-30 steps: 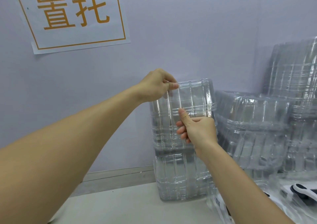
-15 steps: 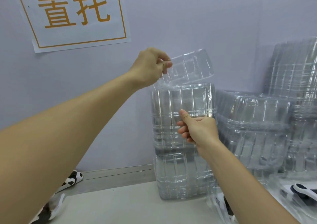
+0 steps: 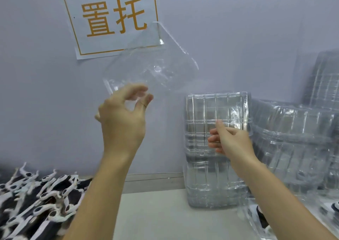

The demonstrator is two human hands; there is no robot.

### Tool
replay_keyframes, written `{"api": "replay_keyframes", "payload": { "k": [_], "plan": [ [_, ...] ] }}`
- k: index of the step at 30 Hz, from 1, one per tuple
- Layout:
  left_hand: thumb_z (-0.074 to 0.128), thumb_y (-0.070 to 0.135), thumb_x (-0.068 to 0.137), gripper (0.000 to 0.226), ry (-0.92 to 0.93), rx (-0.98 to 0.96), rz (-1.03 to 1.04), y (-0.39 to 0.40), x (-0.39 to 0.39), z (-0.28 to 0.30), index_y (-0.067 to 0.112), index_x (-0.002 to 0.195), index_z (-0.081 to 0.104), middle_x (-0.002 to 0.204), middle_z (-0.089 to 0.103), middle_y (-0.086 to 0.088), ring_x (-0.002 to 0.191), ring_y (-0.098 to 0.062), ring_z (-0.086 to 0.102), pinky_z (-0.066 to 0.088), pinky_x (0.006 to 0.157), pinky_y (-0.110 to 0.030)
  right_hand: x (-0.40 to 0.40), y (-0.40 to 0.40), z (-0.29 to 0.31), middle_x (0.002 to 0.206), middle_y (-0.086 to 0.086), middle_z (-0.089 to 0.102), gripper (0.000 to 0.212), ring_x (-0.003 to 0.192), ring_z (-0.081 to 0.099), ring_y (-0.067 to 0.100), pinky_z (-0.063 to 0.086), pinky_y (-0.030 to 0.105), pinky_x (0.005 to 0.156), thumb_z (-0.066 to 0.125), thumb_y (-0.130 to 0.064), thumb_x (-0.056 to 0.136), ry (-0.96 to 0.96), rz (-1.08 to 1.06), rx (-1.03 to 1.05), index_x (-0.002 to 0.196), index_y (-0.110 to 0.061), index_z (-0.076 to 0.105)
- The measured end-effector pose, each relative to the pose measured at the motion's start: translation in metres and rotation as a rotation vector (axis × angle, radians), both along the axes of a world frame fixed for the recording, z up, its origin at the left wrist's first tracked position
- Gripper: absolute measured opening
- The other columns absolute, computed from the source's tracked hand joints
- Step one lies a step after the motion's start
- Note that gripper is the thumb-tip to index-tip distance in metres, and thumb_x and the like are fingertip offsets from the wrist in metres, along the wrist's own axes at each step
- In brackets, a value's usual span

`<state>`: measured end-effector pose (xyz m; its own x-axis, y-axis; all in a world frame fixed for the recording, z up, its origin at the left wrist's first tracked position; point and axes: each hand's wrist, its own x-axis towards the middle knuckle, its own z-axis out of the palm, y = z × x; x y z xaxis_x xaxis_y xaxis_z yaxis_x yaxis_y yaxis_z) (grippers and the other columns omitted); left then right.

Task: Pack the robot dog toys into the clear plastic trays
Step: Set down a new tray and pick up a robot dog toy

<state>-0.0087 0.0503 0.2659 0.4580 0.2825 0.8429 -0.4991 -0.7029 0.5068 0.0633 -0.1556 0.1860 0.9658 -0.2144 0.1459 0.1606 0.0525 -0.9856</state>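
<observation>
Clear tray stacks [image 3: 217, 148] — wall sign [image 3: 110, 19] behind

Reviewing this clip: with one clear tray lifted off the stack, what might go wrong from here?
1. The left hand pinches the lifted tray only at its lower edge, so the thin, tilted tray may slip or flex out of the pinch.
2. The right hand is braced against the tall tray stack; letting go may tip it.
3. The robot dog toys lie heaped; legs may tangle when one is picked.

left hand [image 3: 122, 118] lifted one clear tray [image 3: 152, 69] off stack [image 3: 216, 148], swung it leftward
</observation>
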Motion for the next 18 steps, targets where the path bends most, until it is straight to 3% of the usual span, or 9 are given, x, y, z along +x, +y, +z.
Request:
{"api": "replay_keyframes", "payload": {
  "k": [2,3,5,7,10,12,14,18],
  "plan": [
    [0.077,0.027,0.083,0.012,0.043,-0.14,0.04,0.014,-0.018,-0.038,0.023,0.095,0.075,0.089,0.07,0.017,0.088,-0.003,0.065,0.043,0.091,-0.014,-0.011,0.006,-0.006,0.07,0.0,0.073,0.035,0.064,0.069,0.013,0.05,0.026,0.06,0.054,-0.04,0.099,-0.017,0.007,-0.041,0.086,-0.013,0.071],
    [0.078,0.024,0.082,0.013,0.072,-0.202,0.05,0.017,-0.024,-0.057,0.023,0.095,0.076,0.088,0.071,0.016,0.087,-0.003,0.065,0.04,0.083,-0.005,-0.017,0.008,-0.011,0.071,0.0,0.073,0.032,0.065,0.069,0.013,0.049,0.026,0.061,0.054,-0.038,0.1,-0.031,0.009,-0.054,0.087,-0.015,0.072],
    [0.079,0.019,0.081,0.014,0.147,-0.289,0.06,0.024,-0.035,-0.092,0.03,0.088,0.074,0.086,0.072,0.014,0.085,-0.003,0.065,0.044,0.082,-0.01,-0.031,0.02,-0.024,0.072,-0.003,0.074,0.025,0.064,0.069,0.01,0.048,0.022,0.06,0.054,-0.033,0.1,-0.063,0.033,-0.074,0.087,-0.02,0.072],
    [0.08,0.015,0.08,0.027,0.229,-0.35,0.056,0.025,-0.038,-0.122,0.04,0.081,0.069,0.085,0.071,0.016,0.089,-0.006,0.065,0.049,0.087,-0.028,-0.045,0.032,-0.041,0.074,-0.007,0.074,0.021,0.064,0.069,0.006,0.047,0.016,0.056,0.056,-0.026,0.099,-0.09,0.063,-0.089,0.087,-0.022,0.073],
    [0.082,0.011,0.077,0.041,0.373,-0.375,0.139,0.028,-0.036,-0.161,0.048,0.075,0.064,0.082,0.068,0.021,0.09,-0.007,0.063,0.041,0.101,-0.046,-0.057,0.053,-0.075,0.08,-0.011,0.074,0.018,0.072,0.069,0.004,0.051,0.024,0.067,0.057,-0.024,0.097,-0.069,0.103,-0.129,0.088,-0.026,0.072],
    [0.081,0.011,0.077,0.045,0.471,-0.337,0.161,0.029,-0.032,-0.182,0.051,0.074,0.062,0.082,0.066,0.026,0.093,-0.011,0.063,0.032,0.106,-0.042,-0.059,0.061,-0.098,0.087,-0.011,0.075,0.015,0.083,0.07,0.006,0.054,0.034,0.079,0.058,-0.024,0.097,-0.029,0.095,-0.147,0.092,-0.031,0.071],
    [0.08,0.014,0.08,0.046,0.548,-0.247,0.166,0.032,-0.03,-0.198,0.055,0.074,0.059,0.083,0.062,0.031,0.096,-0.006,0.059,0.02,0.098,-0.028,-0.06,0.065,-0.116,0.096,-0.01,0.074,0.016,0.093,0.069,0.012,0.053,0.037,0.086,0.058,-0.022,0.097,0.008,0.061,-0.147,0.095,-0.033,0.069],
    [0.076,0.016,0.084,0.041,0.655,-0.102,0.157,0.041,-0.03,-0.219,0.054,0.08,0.059,0.083,0.058,0.036,0.09,0.011,0.049,0.016,0.097,-0.029,-0.067,0.068,-0.145,0.094,-0.008,0.074,0.022,0.093,0.07,0.011,0.054,0.042,0.089,0.059,-0.013,0.096,0.074,-0.045,-0.095,0.096,-0.032,0.07]
  ]
}}
